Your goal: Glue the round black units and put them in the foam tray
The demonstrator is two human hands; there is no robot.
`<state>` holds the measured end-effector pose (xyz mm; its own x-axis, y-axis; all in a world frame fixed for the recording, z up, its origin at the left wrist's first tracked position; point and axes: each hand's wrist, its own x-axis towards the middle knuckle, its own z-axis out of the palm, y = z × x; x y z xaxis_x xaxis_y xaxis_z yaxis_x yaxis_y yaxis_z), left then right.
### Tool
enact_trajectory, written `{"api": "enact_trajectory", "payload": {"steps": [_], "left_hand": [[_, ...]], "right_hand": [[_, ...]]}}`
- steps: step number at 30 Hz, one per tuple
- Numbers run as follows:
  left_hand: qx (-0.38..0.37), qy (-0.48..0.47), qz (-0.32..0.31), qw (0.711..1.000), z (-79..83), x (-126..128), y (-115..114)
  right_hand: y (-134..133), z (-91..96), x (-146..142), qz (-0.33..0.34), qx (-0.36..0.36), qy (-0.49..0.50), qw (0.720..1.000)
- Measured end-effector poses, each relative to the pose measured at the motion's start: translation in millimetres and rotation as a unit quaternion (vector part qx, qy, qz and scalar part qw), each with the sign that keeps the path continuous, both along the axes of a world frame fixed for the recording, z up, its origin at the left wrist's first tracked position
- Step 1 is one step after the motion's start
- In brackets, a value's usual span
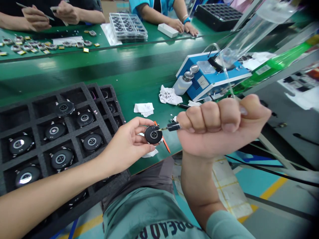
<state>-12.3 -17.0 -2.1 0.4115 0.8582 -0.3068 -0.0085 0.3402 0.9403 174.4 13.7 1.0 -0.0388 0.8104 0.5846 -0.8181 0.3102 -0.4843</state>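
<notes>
- One round black watch case (153, 135) is grasped at its edge by the thumb and fingers of the left hand (133, 137), above the green bench (139, 89), just right of the foam tray.
- One needle-tipped tool (173, 126) is clenched in the fist of the right hand (211, 124); its tip is held at the case's face, though whether contact is made cannot be told.
- One orange stick (166, 145) is seen partly behind the case.
- Seven similar cases (92, 141) are plainly counted in the black foam tray (30, 116); others are partly hidden by the left arm.
- One blue machine (191, 68), one pump bottle (182, 85) and one green bottle (281, 63) are placed beyond the right hand.
- Two co-workers are seen opposite, four hands in all.
- "READ" can be made out on the shirt (139, 205); the labels on the machine and green bottle cannot be read.
</notes>
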Motion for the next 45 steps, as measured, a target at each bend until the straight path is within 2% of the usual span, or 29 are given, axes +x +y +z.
{"api": "enact_trajectory", "payload": {"steps": [15, 28, 38, 45], "left_hand": [[-0.005, -0.005, 0.002, 1.000, 1.0, 1.4, 0.2], [0.000, -0.004, -0.003, 1.000, 1.9, 1.0, -0.2], [-0.007, -0.003, -0.001, 1.000, 4.2, 2.6, -0.7], [-0.007, 0.003, 0.001, 1.000, 5.4, 1.9, 0.5]], "right_hand": [[1.4, -0.5, -0.5, 0.023, 0.015, 0.018, 0.999], [-2.5, 4.3, -4.6, 0.021, -0.012, -0.013, 1.000], [-4.0, 4.5, -3.4, 0.058, -0.010, -0.020, 0.998], [-3.3, -1.3, -0.8, 0.054, 0.006, -0.030, 0.998]]}}
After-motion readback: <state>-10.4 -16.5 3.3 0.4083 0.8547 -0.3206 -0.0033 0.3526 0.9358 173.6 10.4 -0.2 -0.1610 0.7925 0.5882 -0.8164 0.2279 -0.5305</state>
